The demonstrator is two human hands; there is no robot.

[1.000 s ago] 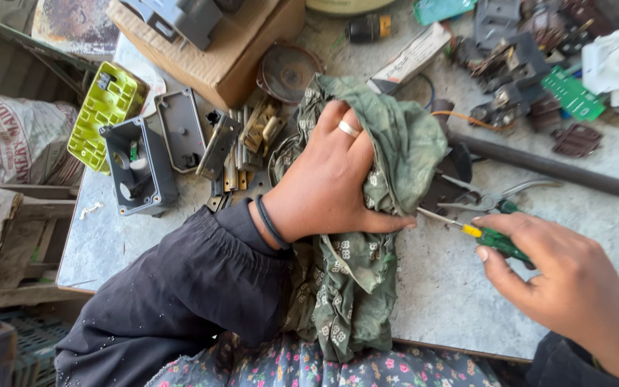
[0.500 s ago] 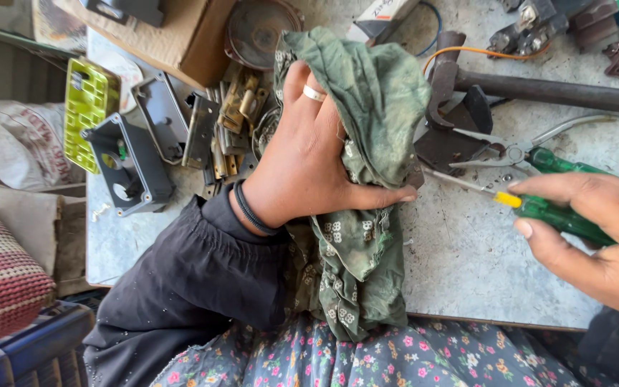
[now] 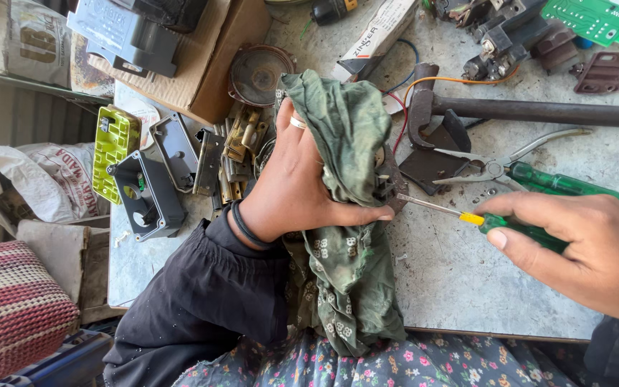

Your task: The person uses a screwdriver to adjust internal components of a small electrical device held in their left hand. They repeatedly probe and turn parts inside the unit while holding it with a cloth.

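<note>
We work over a grey table (image 3: 467, 287) crowded with parts. Our left hand (image 3: 302, 193) presses flat on a green cloth (image 3: 349, 215) draped over a dark metal part (image 3: 390, 188), thumb stretched along the cloth's edge; the grip is closed around cloth and part together, pinning them to the table. Our right hand (image 3: 582, 251) is wrapped tight around the green handle of a screwdriver (image 3: 481, 218), whose thin shaft reaches leftward from that grip to the part's exposed edge, just beyond the left thumb. We judge the step goes best with the shaft kept in line with the fastener and the left hand bearing down firmly. The tip's seat is probably a screw, though the cloth hides it. Green-handled pliers (image 3: 531, 172) lie just above the right grip.
</note>
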